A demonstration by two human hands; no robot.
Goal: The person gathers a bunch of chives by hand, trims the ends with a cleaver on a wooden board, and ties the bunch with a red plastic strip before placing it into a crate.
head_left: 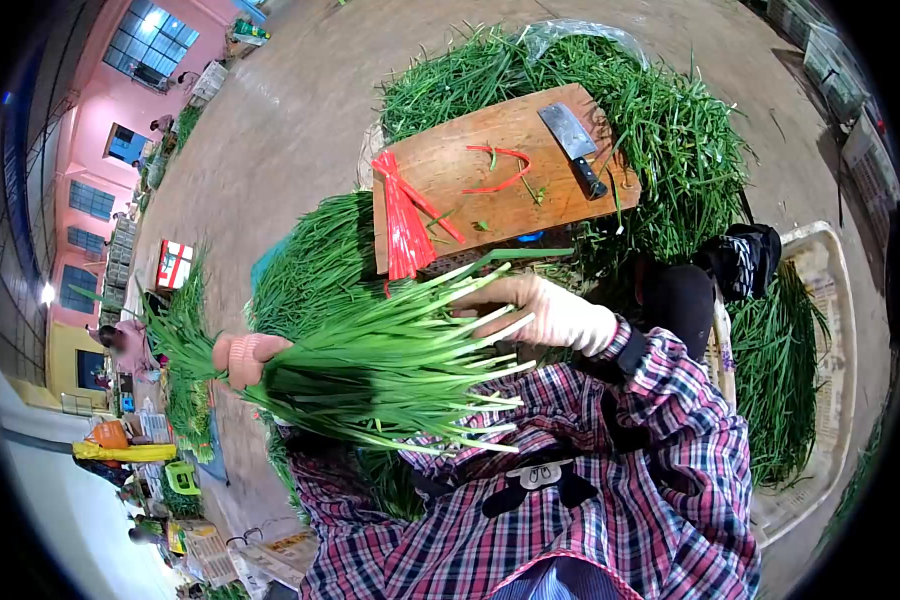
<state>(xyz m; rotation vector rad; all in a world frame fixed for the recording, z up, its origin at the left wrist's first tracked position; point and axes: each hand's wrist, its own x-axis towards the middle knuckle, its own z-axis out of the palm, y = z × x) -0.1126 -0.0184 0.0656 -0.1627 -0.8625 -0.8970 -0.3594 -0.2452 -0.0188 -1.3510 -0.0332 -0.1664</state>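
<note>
A loose bunch of garlic chives (pixel 370 370) lies across my lap area, pale stem ends fanned to the right and green leaves to the left. My left hand (pixel 250 358) is wrapped round its leafy part. At the pale ends, my right hand (pixel 545 310), in a whitish glove with fingers showing, has its fingers curled among a few stems. Just beyond the bunch is a wooden board (pixel 450 130) bearing a cleaver (pixel 572 145) with a black handle. Red plastic strips (pixel 405 220) hang over the board's near left corner, and a loose red strip (pixel 515 170) lies mid-board.
Heaps of chives (pixel 670 130) surround the board, with another pile (pixel 315 250) at its left. A pale plastic crate (pixel 830 400) holding chives stands on the right. Several people work far left, one in pink (pixel 130 350), near a red and white box (pixel 175 265).
</note>
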